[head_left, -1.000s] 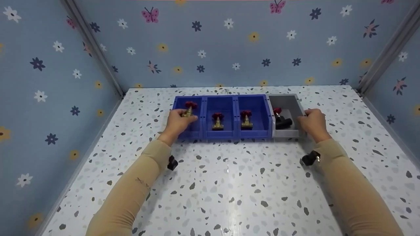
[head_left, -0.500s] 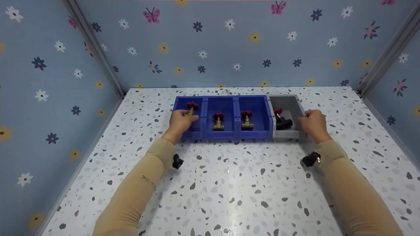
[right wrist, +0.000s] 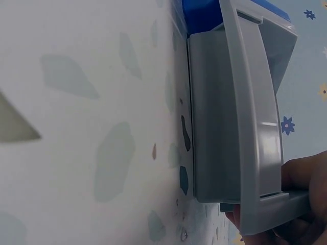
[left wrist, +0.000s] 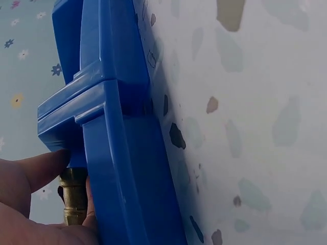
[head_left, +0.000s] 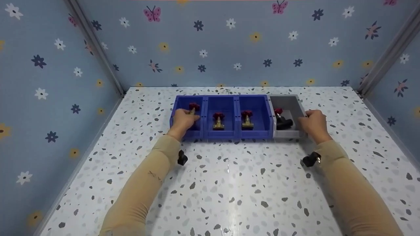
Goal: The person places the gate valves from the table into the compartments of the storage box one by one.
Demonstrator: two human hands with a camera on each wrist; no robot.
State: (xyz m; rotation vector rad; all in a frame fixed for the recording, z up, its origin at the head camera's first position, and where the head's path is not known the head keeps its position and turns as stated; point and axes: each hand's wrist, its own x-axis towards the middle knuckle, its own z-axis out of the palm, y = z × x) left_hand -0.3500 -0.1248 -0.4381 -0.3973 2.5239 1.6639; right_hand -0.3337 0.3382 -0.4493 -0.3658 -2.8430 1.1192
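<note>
My left hand (head_left: 184, 122) is inside the leftmost blue bin (head_left: 193, 135), pinching a brass valve with a red handwheel (head_left: 194, 106). In the left wrist view, the valve's brass body (left wrist: 75, 196) shows between thumb and fingers, behind the bin's front wall. Much of that valve is covered by the hand. At the other end of the row, my right hand (head_left: 314, 124) grips the right side wall of a grey bin (head_left: 288, 133). Inside the grey bin lies a black fitting with a red handwheel (head_left: 284, 123).
Two more blue bins stand between, each with an upright brass valve: the middle-left valve (head_left: 219, 122) and the middle-right valve (head_left: 247, 121). All the bins sit side by side on a speckled white table (head_left: 229, 183). A flower-patterned wall (head_left: 216, 42) rises behind.
My left hand has shifted slightly right and further into the leftmost bin, carrying the valve with it. My right hand stays on the grey bin's wall.
</note>
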